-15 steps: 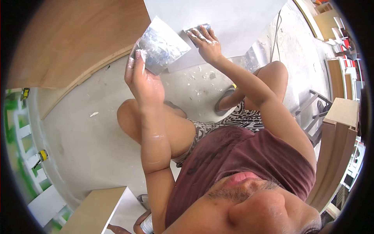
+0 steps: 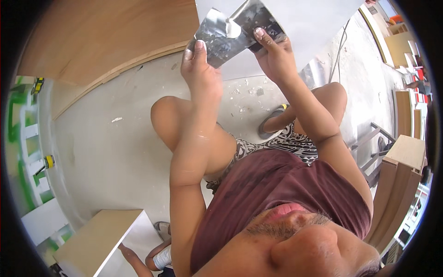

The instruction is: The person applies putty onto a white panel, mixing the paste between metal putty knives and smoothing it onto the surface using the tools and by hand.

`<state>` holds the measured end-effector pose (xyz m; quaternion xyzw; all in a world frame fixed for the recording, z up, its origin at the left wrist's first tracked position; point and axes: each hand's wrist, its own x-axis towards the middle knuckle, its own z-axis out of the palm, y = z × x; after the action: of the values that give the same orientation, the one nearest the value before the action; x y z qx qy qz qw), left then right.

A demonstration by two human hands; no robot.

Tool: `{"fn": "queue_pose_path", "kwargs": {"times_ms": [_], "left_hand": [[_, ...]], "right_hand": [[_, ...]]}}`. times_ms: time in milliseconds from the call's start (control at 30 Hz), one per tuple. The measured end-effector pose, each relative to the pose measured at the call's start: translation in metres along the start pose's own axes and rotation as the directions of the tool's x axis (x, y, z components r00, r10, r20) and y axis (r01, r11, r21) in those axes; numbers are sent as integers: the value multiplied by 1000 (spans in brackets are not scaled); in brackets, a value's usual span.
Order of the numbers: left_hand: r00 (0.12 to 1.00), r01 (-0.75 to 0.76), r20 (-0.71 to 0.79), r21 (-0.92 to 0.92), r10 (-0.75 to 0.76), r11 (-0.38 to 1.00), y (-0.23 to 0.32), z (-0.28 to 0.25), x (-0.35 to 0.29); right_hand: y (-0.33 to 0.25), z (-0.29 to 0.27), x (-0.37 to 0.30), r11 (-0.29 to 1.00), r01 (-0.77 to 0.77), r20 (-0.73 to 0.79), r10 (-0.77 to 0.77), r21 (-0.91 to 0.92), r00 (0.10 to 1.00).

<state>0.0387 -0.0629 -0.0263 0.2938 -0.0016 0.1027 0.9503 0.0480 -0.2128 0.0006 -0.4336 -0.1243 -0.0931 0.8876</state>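
Observation:
My left hand (image 2: 200, 69) grips a flat metal putty spreader (image 2: 216, 42), its thumb on the smeared face. A second, darker metal spreader (image 2: 260, 17) is in my right hand (image 2: 278, 60), with the thumb pressed on its face and the fingers behind. The two blades meet and overlap at their inner edges. A white dab of putty (image 2: 233, 29) sits where they meet. White smears mark both thumbs. Behind the spreaders stands a smooth white panel (image 2: 318, 27).
A large brown wood panel (image 2: 106, 37) rises at the left. White scraps (image 2: 244, 90) litter the grey floor. At lower left, another person's arm and leg (image 2: 159, 256) show beside a box-like board piece (image 2: 99, 235). A wooden piece (image 2: 399, 184) stands at right; a cable (image 2: 340, 46) lies beyond.
My right hand has come off the white panel, turned over and brought its spreader against the left one. My left hand has tilted its spreader and moved slightly right and up.

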Motion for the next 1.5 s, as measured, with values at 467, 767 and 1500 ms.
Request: {"fn": "queue_pose_path", "kwargs": {"times_ms": [467, 767, 1500], "left_hand": [[979, -53, -188, 110, 73, 993, 46, -64, -48], [967, 46, -255, 124, -13, 991, 44, -74, -57], [978, 42, -206, 122, -16, 992, 52, -56, -61]], "right_hand": [[-45, -11, 74, 281, 340, 318, -121, -898, 940], [-84, 47, 190, -235, 290, 363, -387, -928, 848], [-21, 46, 131, -440, 372, 488, -184, -817, 853]]}}
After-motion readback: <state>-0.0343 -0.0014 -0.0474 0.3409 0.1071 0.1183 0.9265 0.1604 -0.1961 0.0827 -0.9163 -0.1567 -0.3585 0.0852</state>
